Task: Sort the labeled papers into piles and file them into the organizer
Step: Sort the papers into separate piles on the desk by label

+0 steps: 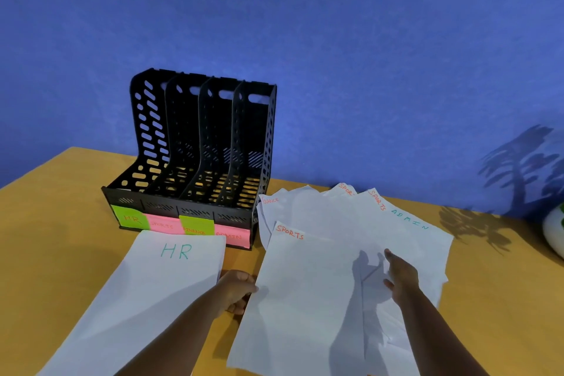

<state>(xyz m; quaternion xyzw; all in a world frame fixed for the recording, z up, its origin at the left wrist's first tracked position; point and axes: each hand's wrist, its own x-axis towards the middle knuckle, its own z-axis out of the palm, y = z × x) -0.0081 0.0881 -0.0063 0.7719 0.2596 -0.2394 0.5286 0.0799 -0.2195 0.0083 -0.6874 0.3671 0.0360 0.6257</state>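
Note:
A black four-slot organizer (195, 159) stands at the back of the table, its front tagged HR, SPORTS, FINANCE and ADMIN on green and pink notes. An HR sheet (143, 293) lies flat at the left front. To the right spreads a loose fan of white papers (341, 223) labelled FINANCE, SPORTS and ADMIN. On top of it lies a SPORTS sheet (305, 293). My left hand (236, 288) pinches that sheet's left edge. My right hand (401, 276) rests on the papers at its right side, fingers stretched forward.
The wooden table (61, 223) runs to a blue wall behind. A white pot (554, 232) sits at the far right edge, with a plant's shadow on the wall and tabletop beside it.

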